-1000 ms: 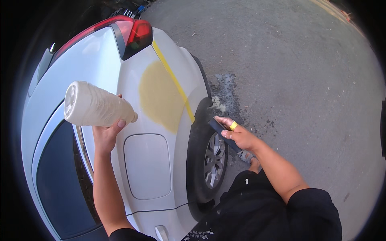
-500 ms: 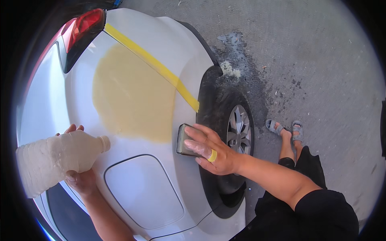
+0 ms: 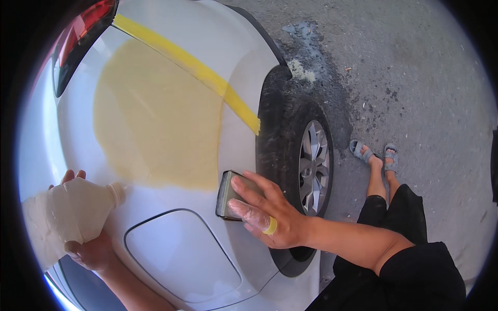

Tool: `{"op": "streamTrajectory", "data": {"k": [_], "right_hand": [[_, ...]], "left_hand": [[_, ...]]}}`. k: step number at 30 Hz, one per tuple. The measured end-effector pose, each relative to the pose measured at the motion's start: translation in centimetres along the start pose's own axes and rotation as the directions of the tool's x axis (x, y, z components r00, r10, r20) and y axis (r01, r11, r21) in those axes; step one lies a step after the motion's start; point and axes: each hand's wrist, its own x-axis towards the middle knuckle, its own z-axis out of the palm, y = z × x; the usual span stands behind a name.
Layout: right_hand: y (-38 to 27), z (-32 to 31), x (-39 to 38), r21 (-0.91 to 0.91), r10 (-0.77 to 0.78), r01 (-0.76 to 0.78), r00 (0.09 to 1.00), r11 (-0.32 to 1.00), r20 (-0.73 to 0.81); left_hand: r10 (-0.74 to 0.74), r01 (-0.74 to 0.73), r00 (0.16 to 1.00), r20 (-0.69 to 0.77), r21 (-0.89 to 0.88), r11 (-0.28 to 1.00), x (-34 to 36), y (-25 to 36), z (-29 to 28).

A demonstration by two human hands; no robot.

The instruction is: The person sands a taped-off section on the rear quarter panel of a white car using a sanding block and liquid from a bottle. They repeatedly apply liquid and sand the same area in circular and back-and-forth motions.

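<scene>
My left hand [image 3: 96, 251] is wrapped round a cloudy plastic bottle [image 3: 70, 217], tipped on its side with its neck toward the right. The bottle is over a silver-white car panel [image 3: 171, 199]. My right hand [image 3: 285, 220] grips a greenish-grey sanding block [image 3: 224, 197] against the panel near the wheel arch; a clear film and a yellow band cover one finger. Above the block lies a broad, smooth beige filler patch [image 3: 161, 122]. Yellow masking tape [image 3: 194, 67] runs slantwise along the seam at the patch's upper right.
Below the patch is a closed fuel door [image 3: 181, 259]. A wheel [image 3: 314, 166] with a black arch stands right of the panel, and a red tail light [image 3: 88, 31] is at upper left. Wet, whitish stains [image 3: 306, 62] mark the grey ground. My sandalled feet [image 3: 376, 155] are at right.
The view has come closer to the panel. My right hand and the sanding block have shifted slightly left and down; the bottle appears farther left.
</scene>
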Motion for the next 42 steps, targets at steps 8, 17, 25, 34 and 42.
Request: {"op": "streamTrajectory", "data": {"k": [8, 17, 25, 34, 42], "right_hand": [[-2.2, 1.1, 0.9, -0.054, 0.108, -0.111, 0.992, 0.992, -0.066], [-4.5, 0.7, 2.9, -0.048, 0.241, -0.245, 0.968, 0.968, -0.068], [-3.4, 0.6, 4.8, -0.120, 0.226, -0.243, 0.964, 0.963, -0.137], [-3.7, 0.3, 4.9, -0.103, 0.231, -0.244, 0.965, 0.964, -0.121], [-4.0, 0.1, 4.8, -0.096, 0.251, -0.263, 0.960, 0.960, -0.124]], "left_hand": [[-0.016, 0.020, 0.998, -0.067, 0.064, 0.998, 0.2, 0.5, 0.8], [-0.035, 0.039, 0.999, -0.041, 0.083, 0.996, 0.1, 1.0, 0.6], [-0.004, 0.003, 1.000, 0.006, 0.117, 0.993, 0.1, 1.0, 0.6], [-0.020, 0.019, 1.000, 0.007, 0.128, 0.992, 0.2, 1.1, 0.6], [-0.029, 0.031, 0.999, -0.016, 0.125, 0.992, 0.2, 1.4, 1.4]]}}
